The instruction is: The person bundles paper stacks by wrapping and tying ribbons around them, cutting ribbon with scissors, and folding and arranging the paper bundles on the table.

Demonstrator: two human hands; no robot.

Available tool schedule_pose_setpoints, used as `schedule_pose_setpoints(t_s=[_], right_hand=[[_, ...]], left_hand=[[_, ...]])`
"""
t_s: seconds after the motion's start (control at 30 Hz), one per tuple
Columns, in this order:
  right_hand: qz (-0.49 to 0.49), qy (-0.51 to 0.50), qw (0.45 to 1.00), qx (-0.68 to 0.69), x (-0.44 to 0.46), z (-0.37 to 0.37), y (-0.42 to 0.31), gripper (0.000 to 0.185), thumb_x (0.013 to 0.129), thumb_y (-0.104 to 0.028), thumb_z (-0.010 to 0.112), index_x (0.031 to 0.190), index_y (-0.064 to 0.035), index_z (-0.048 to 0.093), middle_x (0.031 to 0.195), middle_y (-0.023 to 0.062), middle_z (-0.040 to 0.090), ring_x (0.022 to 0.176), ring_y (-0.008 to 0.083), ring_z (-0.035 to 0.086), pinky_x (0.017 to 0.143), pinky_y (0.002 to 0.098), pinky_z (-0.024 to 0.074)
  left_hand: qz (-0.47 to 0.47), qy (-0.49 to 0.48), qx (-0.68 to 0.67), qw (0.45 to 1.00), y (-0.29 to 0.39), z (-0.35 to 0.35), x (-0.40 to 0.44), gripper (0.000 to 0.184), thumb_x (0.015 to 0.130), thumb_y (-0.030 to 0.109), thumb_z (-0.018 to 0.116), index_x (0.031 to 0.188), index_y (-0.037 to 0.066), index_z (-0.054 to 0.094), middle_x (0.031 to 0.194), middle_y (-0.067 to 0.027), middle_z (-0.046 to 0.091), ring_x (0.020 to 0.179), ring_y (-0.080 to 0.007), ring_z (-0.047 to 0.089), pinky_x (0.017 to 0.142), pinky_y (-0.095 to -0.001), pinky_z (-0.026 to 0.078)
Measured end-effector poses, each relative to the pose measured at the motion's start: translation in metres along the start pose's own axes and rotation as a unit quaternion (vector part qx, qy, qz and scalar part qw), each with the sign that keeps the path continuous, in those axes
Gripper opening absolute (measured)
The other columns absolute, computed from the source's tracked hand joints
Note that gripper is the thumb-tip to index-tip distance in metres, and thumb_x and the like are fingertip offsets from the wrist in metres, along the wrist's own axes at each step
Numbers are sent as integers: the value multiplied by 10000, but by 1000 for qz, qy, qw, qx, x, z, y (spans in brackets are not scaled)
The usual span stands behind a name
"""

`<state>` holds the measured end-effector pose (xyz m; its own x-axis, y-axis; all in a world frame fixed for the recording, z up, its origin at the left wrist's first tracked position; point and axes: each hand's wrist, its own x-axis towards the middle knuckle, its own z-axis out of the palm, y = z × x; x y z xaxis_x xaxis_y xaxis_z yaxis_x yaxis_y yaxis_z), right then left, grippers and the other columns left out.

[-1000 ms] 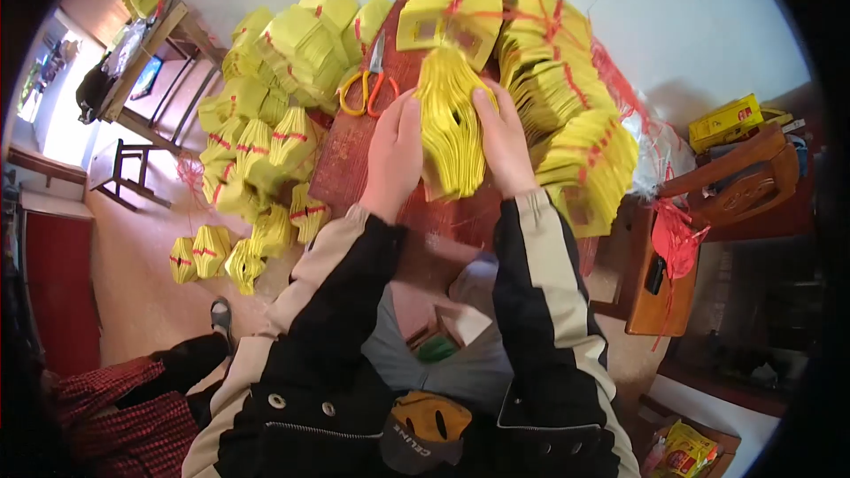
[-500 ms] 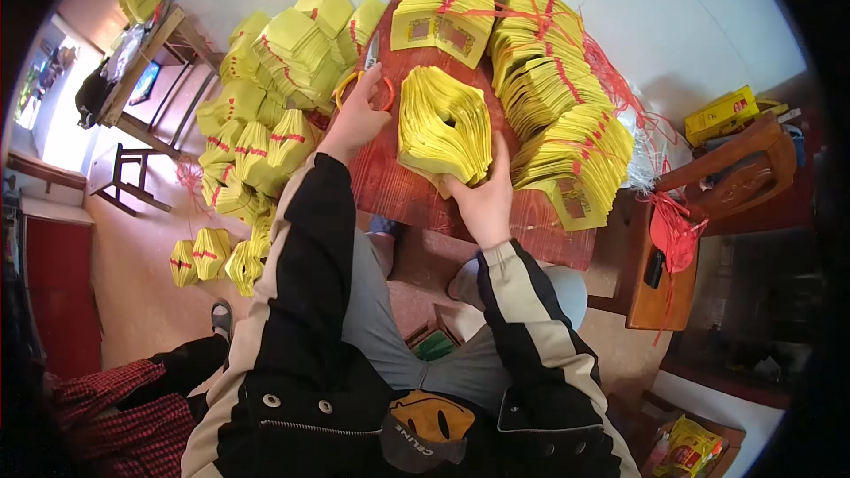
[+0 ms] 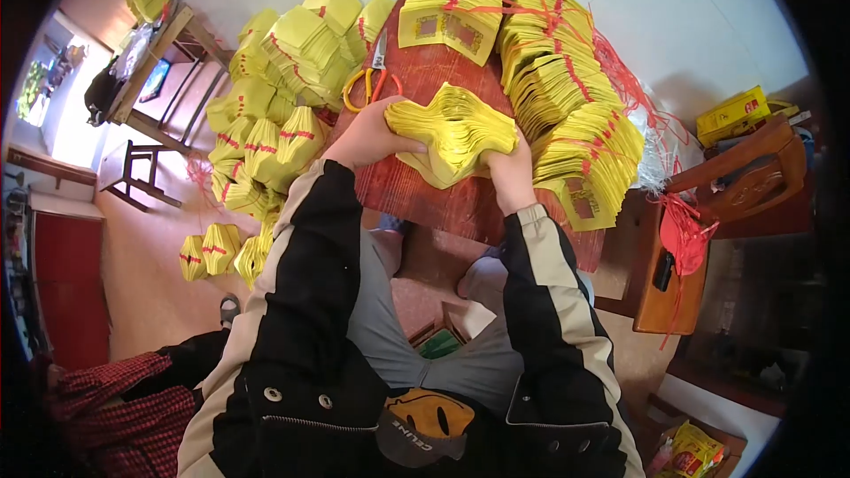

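Observation:
A thick bundle of folded yellow paper [image 3: 453, 134] is held above the red wooden table [image 3: 398, 199], its layers fanned in a wavy shape. My left hand [image 3: 370, 134] grips the bundle's left end, fingers closed round it. At the right end, my right hand [image 3: 510, 170] is closed on the same bundle. Scissors [image 3: 374, 81] with orange and yellow handles lie on the table just beyond my left hand. Past the bundle stands a stack of yellow paper [image 3: 450, 9] with a red strip across it. A long row of similar yellow paper [image 3: 575, 115] runs along the table's right side.
Tied yellow paper bundles [image 3: 310, 44] are heaped left of the table, with several more [image 3: 212, 250] on the floor. Red plastic string [image 3: 620, 71] trails beside the right row. A wooden chair [image 3: 744, 168] stands at right. Another person's checkered clothing [image 3: 124, 407] shows at lower left.
My left hand has left the scissors on the table and taken the bundle's left end. The bundle has turned and spread, and my right hand still holds its right side.

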<state>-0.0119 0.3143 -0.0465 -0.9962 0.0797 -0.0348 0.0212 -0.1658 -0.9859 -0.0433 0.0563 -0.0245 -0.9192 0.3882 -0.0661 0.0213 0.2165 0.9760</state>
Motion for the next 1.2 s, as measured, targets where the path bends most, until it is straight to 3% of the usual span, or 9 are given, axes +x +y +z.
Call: schedule_pose_setpoints(t_s=[0.17,0.23,0.37,0.53,0.63,0.73,0.93,1.2], right_hand=[[38,-23,999,23,-6,-14,16,578,775,138,564,1343,25,555,1201,87,688,1059,175,678,889,297,546],[61,-35,997,14,-9,-16,15,595,780,127,567,1366,27,535,1205,87,685,1079,178,671,923,289,528],[42,-75,996,27,-9,-21,14,594,778,130,576,1362,26,535,1202,85,684,1089,177,667,941,287,519],[37,-79,996,31,-9,-20,11,590,775,124,618,1351,19,544,1191,80,688,1072,178,669,930,294,523],[48,-84,995,16,-6,-23,21,575,777,121,630,1338,16,554,1179,75,691,1063,179,669,928,293,522],[45,-75,996,-3,-7,-22,27,553,777,118,642,1316,18,568,1165,73,695,1055,177,669,924,290,522],[37,-114,993,-5,-10,-27,15,541,775,114,687,1297,19,583,1174,67,699,1066,166,668,932,292,524],[32,-62,998,-8,-10,-16,21,505,808,99,712,1292,17,594,1199,78,710,1073,167,680,939,296,531]], left_hand=[[-4,-17,-38,999,1,5,-16,643,754,33,898,1324,0,603,1223,-46,718,1117,-123,658,1002,-308,526],[40,-82,-7,996,-1,6,-20,672,763,34,894,1359,-3,587,1278,-47,700,1165,-130,635,1046,-322,502],[59,-88,-22,994,1,3,-30,691,769,34,890,1383,-4,576,1321,-43,682,1199,-133,614,1076,-329,479],[-23,-30,-1,999,-9,8,-25,655,780,43,882,1364,-11,590,1301,-43,696,1200,-131,618,1071,-327,479],[-37,-56,-36,997,-12,2,-26,640,779,-5,862,1362,-10,598,1293,-61,700,1188,-154,639,1068,-329,491],[-28,-30,48,998,-13,7,-24,599,800,-2,846,1349,-14,605,1289,-70,703,1190,-154,638,1070,-333,490],[-27,-16,-43,999,-12,6,-26,560,825,25,843,1335,-14,615,1274,-61,708,1155,-133,650,1036,-323,507],[18,35,-10,999,-14,13,-23,614,816,28,858,1367,-6,588,1288,-55,697,1182,-138,638,1048,-323,503]])
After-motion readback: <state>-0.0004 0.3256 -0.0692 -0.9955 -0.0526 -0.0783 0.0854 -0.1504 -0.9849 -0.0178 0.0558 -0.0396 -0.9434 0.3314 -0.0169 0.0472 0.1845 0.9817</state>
